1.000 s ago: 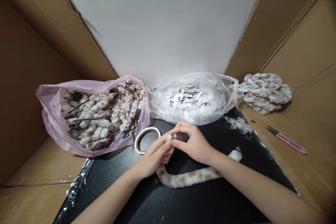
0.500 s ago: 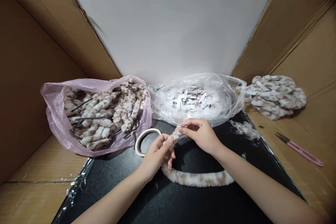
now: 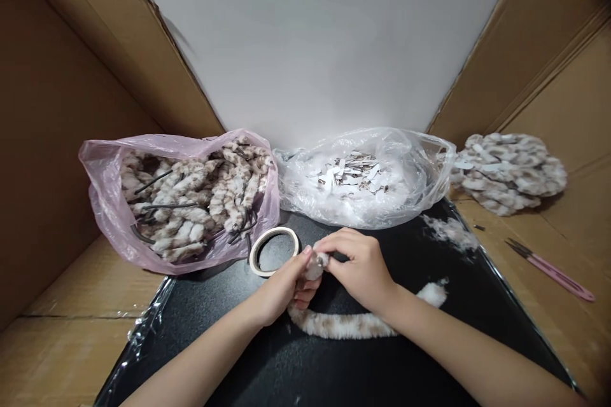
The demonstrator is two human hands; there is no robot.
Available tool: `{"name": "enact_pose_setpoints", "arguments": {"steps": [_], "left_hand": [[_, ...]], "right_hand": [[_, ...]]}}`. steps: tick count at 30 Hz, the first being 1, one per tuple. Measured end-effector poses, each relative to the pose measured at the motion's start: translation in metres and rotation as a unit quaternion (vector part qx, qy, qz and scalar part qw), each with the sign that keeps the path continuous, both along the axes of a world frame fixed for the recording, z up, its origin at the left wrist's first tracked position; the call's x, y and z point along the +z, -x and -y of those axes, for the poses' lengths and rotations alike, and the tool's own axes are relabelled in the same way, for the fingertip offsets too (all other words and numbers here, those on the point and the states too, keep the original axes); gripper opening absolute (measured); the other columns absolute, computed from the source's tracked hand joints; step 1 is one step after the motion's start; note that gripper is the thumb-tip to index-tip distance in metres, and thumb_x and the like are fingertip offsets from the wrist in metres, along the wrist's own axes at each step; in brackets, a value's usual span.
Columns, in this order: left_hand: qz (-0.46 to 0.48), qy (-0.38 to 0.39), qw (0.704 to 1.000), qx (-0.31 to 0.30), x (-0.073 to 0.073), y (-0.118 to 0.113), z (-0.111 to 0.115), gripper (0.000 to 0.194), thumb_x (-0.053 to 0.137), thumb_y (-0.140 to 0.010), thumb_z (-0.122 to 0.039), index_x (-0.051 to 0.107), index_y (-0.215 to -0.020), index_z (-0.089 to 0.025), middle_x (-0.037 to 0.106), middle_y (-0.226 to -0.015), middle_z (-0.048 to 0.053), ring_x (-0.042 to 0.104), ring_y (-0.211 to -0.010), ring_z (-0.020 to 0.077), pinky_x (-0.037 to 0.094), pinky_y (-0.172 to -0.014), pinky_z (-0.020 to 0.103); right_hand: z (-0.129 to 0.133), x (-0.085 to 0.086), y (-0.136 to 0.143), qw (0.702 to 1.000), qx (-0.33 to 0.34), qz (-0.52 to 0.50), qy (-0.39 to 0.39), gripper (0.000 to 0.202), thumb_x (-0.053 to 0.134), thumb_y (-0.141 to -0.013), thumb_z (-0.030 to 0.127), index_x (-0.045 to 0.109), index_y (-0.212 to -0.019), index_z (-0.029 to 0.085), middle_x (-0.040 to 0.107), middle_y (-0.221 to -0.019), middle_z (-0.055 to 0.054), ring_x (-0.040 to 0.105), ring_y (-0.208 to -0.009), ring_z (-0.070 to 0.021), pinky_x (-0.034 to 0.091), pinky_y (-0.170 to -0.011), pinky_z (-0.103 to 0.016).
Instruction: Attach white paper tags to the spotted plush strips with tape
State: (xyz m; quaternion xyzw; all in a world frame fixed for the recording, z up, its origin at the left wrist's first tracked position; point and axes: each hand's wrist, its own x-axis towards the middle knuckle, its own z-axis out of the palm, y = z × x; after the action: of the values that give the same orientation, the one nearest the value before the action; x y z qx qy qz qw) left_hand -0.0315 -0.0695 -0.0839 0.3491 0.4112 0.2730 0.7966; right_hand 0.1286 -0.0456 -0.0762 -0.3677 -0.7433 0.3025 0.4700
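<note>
A fluffy white-and-brown fur strip (image 3: 344,325) curves across the black work surface, its far end beneath and beyond my right forearm. The other end is raised between my hands. My left hand (image 3: 291,283) is closed around that end, thumb on top. With thumb and fingers pinched, my right hand (image 3: 356,261) grips the tip of the same end. What exactly lies between the right fingertips is partly hidden. A roll of cream tape (image 3: 254,261) lies flat just beyond my left hand.
Behind on the left, a pink plastic bag (image 3: 107,203) holds fur strips and black cords. A clear plastic bag (image 3: 420,194) contains white tags. To the right are a bundle of fur strips (image 3: 515,172), pink-handled snips (image 3: 558,273) and loose fluff (image 3: 451,233). Cardboard walls flank the surface.
My hands have come closer together and the held fur end has tilted toward me. My right hand has moved down slightly. The strip's far end now shows past my right forearm.
</note>
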Motion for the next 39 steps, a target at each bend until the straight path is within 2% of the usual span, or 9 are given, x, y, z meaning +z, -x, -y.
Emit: {"name": "enact_pose_setpoints", "arguments": {"steps": [3, 6, 11, 16, 22, 28, 31, 36, 39], "left_hand": [[-0.010, -0.017, 1.000, -0.020, -0.003, 0.000, 0.001, 0.049, 0.047, -0.083, -0.067, 0.033, -0.071, -0.022, 0.024, -0.056, -0.009, 0.016, -0.045, 0.0055, 0.013, -0.041, 0.018], [0.005, -0.023, 0.999, -0.039, -0.005, 0.001, 0.002, 0.045, 0.052, -0.085, -0.060, 0.033, -0.073, -0.021, 0.023, -0.058, -0.009, 0.017, -0.046, 0.0055, 0.014, -0.042, 0.017], [0.050, -0.008, 0.996, -0.067, -0.004, 0.004, 0.000, 0.040, 0.053, -0.087, -0.054, 0.036, -0.074, -0.020, 0.025, -0.059, -0.009, 0.018, -0.047, 0.0049, 0.017, -0.042, 0.016], [0.055, 0.004, 0.996, -0.067, -0.002, 0.007, -0.002, 0.038, 0.056, -0.086, -0.052, 0.038, -0.077, -0.019, 0.028, -0.061, -0.008, 0.022, -0.048, 0.0045, 0.019, -0.042, 0.015], [0.030, -0.003, 0.994, -0.106, -0.003, 0.013, -0.003, 0.033, 0.051, -0.089, -0.050, 0.046, -0.081, -0.018, 0.038, -0.059, -0.006, 0.036, -0.044, 0.0060, 0.033, -0.045, 0.019], [0.021, 0.015, 0.993, -0.119, 0.004, 0.015, -0.007, 0.030, 0.056, -0.088, -0.043, 0.055, -0.091, -0.013, 0.039, -0.061, -0.005, 0.024, -0.047, 0.0042, 0.019, -0.042, 0.017], [0.036, 0.061, 0.991, -0.111, 0.006, 0.014, -0.008, 0.025, 0.060, -0.085, -0.036, 0.057, -0.093, -0.012, 0.038, -0.065, -0.005, 0.026, -0.048, 0.0039, 0.023, -0.044, 0.016], [0.093, 0.129, 0.976, -0.148, 0.002, 0.011, -0.006, 0.015, 0.056, -0.065, -0.015, 0.051, -0.079, -0.016, 0.040, -0.061, -0.004, 0.034, -0.045, 0.0067, 0.034, -0.042, 0.020], [0.092, 0.124, 0.970, -0.186, -0.003, 0.009, -0.005, 0.011, 0.050, -0.060, -0.023, 0.043, -0.067, -0.018, 0.033, -0.054, -0.006, 0.028, -0.039, 0.0065, 0.032, -0.037, 0.021]], "right_hand": [[0.003, -0.001, 0.004, 0.999, 0.028, 0.035, -0.005, 0.029, 0.055, -0.073, -0.002, 0.072, -0.068, 0.021, 0.072, -0.076, -0.004, 0.062, -0.074, -0.0184, 0.050, -0.069, -0.031], [-0.002, 0.004, -0.001, 0.992, 0.070, 0.049, 0.095, 0.026, 0.058, -0.070, -0.001, 0.074, -0.069, 0.020, 0.070, -0.077, -0.003, 0.062, -0.072, -0.0165, 0.049, -0.065, -0.028], [-0.020, 0.019, -0.021, 0.956, 0.167, 0.085, 0.225, 0.025, 0.072, -0.067, 0.013, 0.075, -0.092, 0.017, 0.071, -0.086, -0.004, 0.063, -0.074, -0.0166, 0.050, -0.066, -0.027], [-0.027, 0.021, -0.030, 0.945, 0.214, 0.135, 0.207, 0.030, 0.072, -0.074, 0.021, 0.069, -0.104, 0.019, 0.071, -0.098, -0.005, 0.064, -0.088, -0.0195, 0.049, -0.079, -0.031], [-0.030, 0.019, -0.031, 0.916, 0.258, 0.125, 0.280, 0.019, 0.065, -0.081, 0.022, 0.066, -0.098, 0.015, 0.067, -0.080, -0.002, 0.058, -0.068, -0.0133, 0.046, -0.061, -0.023], [-0.032, 0.025, -0.035, 0.901, 0.282, 0.130, 0.302, 0.018, 0.064, -0.081, 0.021, 0.069, -0.097, 0.015, 0.071, -0.076, -0.003, 0.062, -0.071, -0.0155, 0.047, -0.064, -0.025], [-0.031, 0.025, -0.035, 0.911, 0.273, 0.129, 0.282, 0.018, 0.066, -0.078, 0.019, 0.071, -0.095, 0.015, 0.072, -0.080, -0.003, 0.063, -0.074, -0.0159, 0.047, -0.067, -0.025], [-0.025, 0.032, -0.034, 0.921, 0.277, 0.139, 0.236, 0.019, 0.068, -0.075, 0.015, 0.076, -0.092, 0.015, 0.073, -0.083, -0.004, 0.062, -0.075, -0.0152, 0.046, -0.066, -0.023], [-0.021, 0.035, -0.031, 0.922, 0.279, 0.149, 0.224, 0.021, 0.067, -0.072, 0.009, 0.077, -0.090, 0.014, 0.072, -0.080, -0.003, 0.061, -0.072, -0.0138, 0.046, -0.066, -0.021]]}}
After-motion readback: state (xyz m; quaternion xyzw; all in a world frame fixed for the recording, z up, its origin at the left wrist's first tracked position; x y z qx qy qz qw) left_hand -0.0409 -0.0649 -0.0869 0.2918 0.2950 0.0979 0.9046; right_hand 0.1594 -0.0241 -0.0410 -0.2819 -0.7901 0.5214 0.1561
